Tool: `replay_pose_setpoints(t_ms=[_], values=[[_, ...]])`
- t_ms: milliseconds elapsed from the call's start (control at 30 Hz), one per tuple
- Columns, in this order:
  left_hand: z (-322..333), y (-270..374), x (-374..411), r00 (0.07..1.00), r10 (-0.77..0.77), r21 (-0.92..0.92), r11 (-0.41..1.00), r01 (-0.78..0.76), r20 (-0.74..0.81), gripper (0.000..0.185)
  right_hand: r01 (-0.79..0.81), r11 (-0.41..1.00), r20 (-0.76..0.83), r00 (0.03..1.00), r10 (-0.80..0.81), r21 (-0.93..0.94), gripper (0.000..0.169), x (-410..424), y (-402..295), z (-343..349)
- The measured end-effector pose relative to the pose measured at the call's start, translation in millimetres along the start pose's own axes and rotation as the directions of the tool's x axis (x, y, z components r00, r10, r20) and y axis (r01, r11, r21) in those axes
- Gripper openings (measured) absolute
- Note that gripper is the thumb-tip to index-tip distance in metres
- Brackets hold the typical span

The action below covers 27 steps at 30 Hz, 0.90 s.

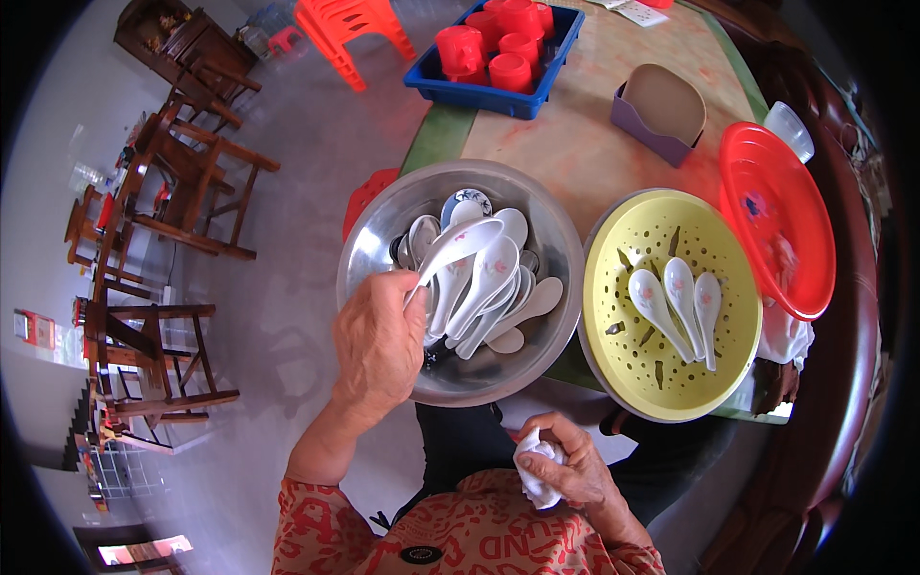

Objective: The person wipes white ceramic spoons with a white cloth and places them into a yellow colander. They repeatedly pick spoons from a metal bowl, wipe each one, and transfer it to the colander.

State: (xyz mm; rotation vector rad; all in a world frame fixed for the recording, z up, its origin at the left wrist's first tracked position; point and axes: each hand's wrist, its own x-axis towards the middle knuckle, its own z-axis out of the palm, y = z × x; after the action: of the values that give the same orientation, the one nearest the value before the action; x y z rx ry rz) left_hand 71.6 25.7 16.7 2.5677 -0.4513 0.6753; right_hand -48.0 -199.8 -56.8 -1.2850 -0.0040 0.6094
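A white ceramic soup spoon [460, 243] with a small pink flower is pinched by its handle in my left hand [381, 338]. The hand is over the left side of a stainless steel basin [557, 215], which holds a pile of similar spoons [496, 266] and a few metal ones. Bunched in my right hand [575, 460], close to my body, is a white cloth [537, 474]. Three flowered soup spoons [679, 287] lie side by side in a yellow plastic colander [632, 388], right of the basin.
Behind the basin, a blue tray [474, 100] holds several red mugs [460, 52]. A purple holder [643, 128] with a brown board stands on the marbled table [546, 151]. At the right, a red plastic basin [783, 215] leans beside the colander. Wooden chairs [194, 201] stand at left.
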Motion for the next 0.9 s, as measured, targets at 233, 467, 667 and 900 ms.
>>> replay_pose_setpoints(t_ms=[233,467,667,900], values=[[12.9,-7.0,-3.3,0.998,-0.027,-0.023,0.999,0.026,-0.061,0.018,0.003,0.995,-0.124,0.992,0.010,0.101,0.028,5.9,-17.3,8.6],[3.7,-11.9,-16.7,0.837,-0.414,-0.612,0.573,0.545,0.358,0.021,0.274,0.962,-0.189,0.945,-0.268,0.004,0.035,20.8,-57.9,7.3],[-2.1,6.9,-32.5,0.848,-0.441,-0.567,0.634,0.525,0.293,0.017,0.514,0.623,-0.336,0.545,-0.768,-0.589,0.039,70.9,-76.9,22.9],[-3.8,24.9,-43.2,0.872,-0.414,-0.603,0.636,0.481,0.260,0.017,0.308,0.324,-0.159,0.458,-0.875,-0.895,0.031,105.8,-72.5,49.3]])
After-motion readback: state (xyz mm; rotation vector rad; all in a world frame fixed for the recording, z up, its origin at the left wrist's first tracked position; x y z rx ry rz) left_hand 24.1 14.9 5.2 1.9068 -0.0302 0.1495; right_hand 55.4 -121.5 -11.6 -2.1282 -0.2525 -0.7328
